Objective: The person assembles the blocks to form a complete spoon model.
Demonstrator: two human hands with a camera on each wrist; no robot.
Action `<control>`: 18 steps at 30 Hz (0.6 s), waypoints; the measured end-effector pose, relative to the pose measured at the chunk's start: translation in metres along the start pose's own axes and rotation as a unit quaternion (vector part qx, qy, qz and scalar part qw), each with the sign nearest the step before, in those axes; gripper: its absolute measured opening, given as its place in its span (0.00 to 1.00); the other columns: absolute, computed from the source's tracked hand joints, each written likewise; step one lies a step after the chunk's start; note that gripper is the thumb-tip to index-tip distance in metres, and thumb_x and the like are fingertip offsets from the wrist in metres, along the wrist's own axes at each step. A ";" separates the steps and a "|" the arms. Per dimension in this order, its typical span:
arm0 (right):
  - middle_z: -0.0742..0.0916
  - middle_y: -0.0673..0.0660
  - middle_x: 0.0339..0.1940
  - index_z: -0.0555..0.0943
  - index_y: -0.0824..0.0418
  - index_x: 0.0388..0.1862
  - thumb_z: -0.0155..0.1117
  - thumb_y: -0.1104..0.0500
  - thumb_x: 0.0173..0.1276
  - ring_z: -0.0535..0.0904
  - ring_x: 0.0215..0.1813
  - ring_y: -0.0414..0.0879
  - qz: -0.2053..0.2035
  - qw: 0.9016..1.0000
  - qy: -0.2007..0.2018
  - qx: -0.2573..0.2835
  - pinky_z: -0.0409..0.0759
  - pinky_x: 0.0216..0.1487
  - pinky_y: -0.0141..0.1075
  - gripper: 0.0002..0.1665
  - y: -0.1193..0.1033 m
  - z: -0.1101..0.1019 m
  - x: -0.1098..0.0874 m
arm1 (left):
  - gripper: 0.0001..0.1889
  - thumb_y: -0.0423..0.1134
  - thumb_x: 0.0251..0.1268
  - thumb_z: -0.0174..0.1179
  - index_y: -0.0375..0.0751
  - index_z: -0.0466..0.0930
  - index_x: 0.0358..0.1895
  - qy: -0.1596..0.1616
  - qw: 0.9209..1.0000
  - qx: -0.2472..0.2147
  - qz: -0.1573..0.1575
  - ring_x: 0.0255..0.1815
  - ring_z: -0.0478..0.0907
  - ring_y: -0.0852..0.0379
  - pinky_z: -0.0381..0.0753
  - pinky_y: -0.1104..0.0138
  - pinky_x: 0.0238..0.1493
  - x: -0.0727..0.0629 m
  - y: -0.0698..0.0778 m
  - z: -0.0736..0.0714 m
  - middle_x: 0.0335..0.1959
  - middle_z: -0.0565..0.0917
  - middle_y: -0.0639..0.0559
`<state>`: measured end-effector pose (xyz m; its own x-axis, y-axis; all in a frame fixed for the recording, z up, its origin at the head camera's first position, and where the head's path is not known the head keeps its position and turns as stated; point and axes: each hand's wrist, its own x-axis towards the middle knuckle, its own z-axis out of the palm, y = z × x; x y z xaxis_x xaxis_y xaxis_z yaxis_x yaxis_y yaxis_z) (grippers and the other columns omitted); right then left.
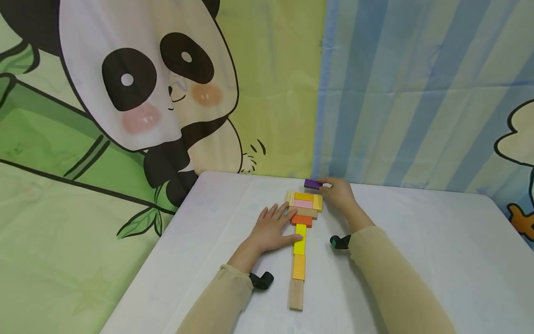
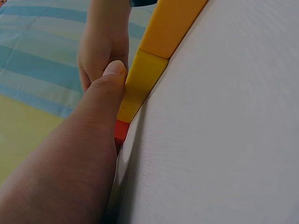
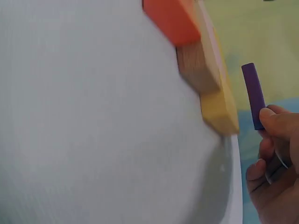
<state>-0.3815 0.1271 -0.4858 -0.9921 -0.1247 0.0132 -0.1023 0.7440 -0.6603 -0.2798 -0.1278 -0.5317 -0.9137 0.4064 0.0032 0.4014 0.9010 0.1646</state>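
At the table's far edge my right hand pinches one end of a purple block between thumb and fingers. The right wrist view shows the purple block held by its lower end. My left hand lies with spread fingers beside a line of wooden blocks, its thumb on the bright yellow block. Its other fingertips reach the plain wood block above the red-orange block. Farther up lie a pink block, an orange block and pale yellow blocks on either side.
Below the bright yellow block, an orange-yellow block and a plain wood block continue the line on the white table. A printed panda curtain and striped cloth hang behind. Black camera mounts stick out from both wrists.
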 end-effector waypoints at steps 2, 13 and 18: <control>0.80 0.62 0.66 0.80 0.50 0.63 0.59 0.54 0.74 0.72 0.68 0.62 0.006 1.000 -0.011 0.012 0.68 0.70 0.58 0.20 -0.006 0.004 -0.001 | 0.48 0.86 0.53 0.33 0.74 0.44 0.78 -0.001 1.000 -0.001 -0.002 0.82 0.46 0.45 0.42 0.43 0.79 0.000 0.000 0.000 0.83 0.45 0.59; 0.79 0.60 0.67 0.82 0.48 0.61 0.59 0.52 0.73 0.70 0.69 0.62 0.024 0.999 -0.031 0.028 0.62 0.73 0.59 0.19 -0.012 0.018 0.004 | 0.49 0.87 0.51 0.32 0.74 0.42 0.78 -0.007 1.000 -0.001 -0.004 0.82 0.45 0.45 0.41 0.43 0.79 0.001 0.000 -0.001 0.83 0.45 0.59; 0.80 0.60 0.66 0.82 0.50 0.61 0.58 0.54 0.74 0.71 0.69 0.61 0.018 0.999 -0.032 0.017 0.63 0.73 0.58 0.19 -0.012 0.021 0.007 | 0.49 0.86 0.53 0.33 0.73 0.44 0.78 -0.005 1.000 0.000 -0.001 0.82 0.46 0.44 0.42 0.43 0.79 0.000 0.001 -0.003 0.83 0.45 0.58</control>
<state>-0.3854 0.1033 -0.4935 -0.9882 -0.1412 -0.0593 -0.0626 0.7258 -0.6850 -0.2793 -0.1276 -0.5283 -0.9138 0.4061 -0.0066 0.3996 0.9018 0.1645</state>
